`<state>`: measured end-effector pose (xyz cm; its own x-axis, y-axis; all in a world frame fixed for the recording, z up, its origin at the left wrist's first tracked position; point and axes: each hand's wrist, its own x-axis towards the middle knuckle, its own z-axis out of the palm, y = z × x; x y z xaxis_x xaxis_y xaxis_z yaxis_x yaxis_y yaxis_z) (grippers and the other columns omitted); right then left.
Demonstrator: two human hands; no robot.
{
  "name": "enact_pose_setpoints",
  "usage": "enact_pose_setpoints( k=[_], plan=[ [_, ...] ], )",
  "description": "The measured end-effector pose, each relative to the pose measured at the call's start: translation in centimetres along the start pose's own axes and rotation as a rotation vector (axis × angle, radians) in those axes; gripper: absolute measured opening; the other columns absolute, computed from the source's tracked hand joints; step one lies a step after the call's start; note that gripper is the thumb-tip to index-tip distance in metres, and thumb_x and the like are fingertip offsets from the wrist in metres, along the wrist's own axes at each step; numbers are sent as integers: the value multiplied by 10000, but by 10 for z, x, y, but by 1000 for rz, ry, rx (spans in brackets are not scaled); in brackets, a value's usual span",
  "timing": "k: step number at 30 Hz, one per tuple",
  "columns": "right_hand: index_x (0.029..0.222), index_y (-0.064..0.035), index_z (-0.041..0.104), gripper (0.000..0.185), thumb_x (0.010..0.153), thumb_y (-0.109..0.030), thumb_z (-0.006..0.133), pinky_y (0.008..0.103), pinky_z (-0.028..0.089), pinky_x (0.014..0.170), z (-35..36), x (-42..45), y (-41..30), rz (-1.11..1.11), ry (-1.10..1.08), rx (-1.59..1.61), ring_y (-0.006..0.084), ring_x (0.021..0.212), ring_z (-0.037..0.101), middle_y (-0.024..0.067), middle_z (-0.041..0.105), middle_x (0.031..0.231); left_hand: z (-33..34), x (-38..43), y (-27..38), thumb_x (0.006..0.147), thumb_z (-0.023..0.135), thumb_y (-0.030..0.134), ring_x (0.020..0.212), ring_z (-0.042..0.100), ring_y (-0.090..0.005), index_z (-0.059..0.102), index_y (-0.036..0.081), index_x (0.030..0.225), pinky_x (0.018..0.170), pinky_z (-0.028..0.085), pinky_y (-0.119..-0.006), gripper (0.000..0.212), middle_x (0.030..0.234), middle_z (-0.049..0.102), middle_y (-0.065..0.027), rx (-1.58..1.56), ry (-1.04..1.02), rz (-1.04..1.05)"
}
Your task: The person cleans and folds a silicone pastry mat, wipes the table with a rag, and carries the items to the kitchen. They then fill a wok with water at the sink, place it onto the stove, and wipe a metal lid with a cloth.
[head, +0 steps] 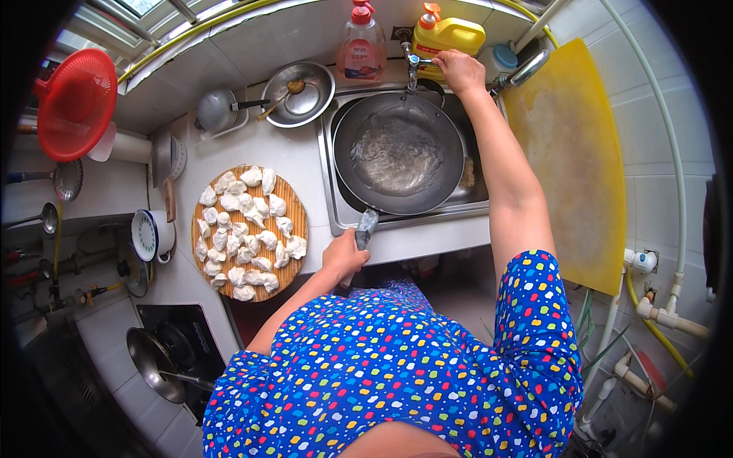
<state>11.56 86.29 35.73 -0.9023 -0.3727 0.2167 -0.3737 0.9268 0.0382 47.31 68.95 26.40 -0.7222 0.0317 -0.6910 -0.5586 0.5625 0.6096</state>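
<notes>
My left hand (345, 253) grips the handle (365, 226) of a large dark wok (401, 154), which rests over a stainless steel sink (335, 206). Clear water appears to cover the wok's bottom. At the far side of the sink, my right hand (461, 70) has its fingers on the lever of the chrome faucet (413, 68). The spout points down at the wok's far rim; whether water is running I cannot tell. Left of the sink, many white dumplings (246, 203) lie on a round slatted tray (295, 214).
A steel bowl (306, 103) with a spoon (280, 106) stands behind the tray. Soap bottles (362, 51) line the back wall. A yellow cutting board (564, 172) leans at right. A cleaver (162, 160), an enamel mug (154, 235) and a stove with a pan (152, 360) are at left.
</notes>
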Motion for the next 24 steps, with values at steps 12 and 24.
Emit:
enact_pose_setpoints(
  k=[12, 24],
  plan=[
    [891, -183, 663, 247, 842, -385, 530, 374, 492, 735, 0, 0, 1, 7, 0, -8, 240, 872, 621, 35, 651, 912, 1, 1, -1, 672, 599, 226, 631, 630, -258, 461, 39, 850, 642, 478, -384, 293, 610, 609, -79, 1, -7, -8],
    [886, -187, 665, 253, 836, -401, 539, 375, 498, 723, 0, 0, 1, 7, 8, -21, 245, 857, 628, 34, 656, 893, 0, -2, 1, 676, 603, 228, 651, 630, -267, 470, 36, 849, 652, 478, -388, 290, 616, 611, -82, -1, -6, -10]
  ],
)
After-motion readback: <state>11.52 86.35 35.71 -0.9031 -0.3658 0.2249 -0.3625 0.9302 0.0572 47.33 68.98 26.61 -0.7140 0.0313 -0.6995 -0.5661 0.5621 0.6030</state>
